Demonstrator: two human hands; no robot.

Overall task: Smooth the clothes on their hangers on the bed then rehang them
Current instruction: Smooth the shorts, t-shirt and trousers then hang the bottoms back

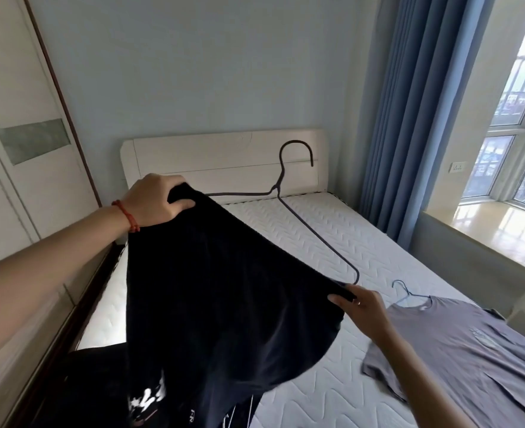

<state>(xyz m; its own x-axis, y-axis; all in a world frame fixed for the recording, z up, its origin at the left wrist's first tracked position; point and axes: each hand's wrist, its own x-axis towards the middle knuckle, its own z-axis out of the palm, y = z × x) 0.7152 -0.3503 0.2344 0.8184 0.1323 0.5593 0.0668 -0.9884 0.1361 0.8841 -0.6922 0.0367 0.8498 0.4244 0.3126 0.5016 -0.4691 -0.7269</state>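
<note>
My left hand (pixel 154 199) and right hand (pixel 358 304) each pinch the black shirt (pixel 224 304), hanger (pixel 289 193) between them. Soft, floppy, light; the wire's stiff, so I'd grip there.

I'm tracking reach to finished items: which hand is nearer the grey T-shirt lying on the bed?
Right. The right hand grips the black garment just beside the grey T-shirt; the left hand holds the garment's far corner, across from it.
</note>
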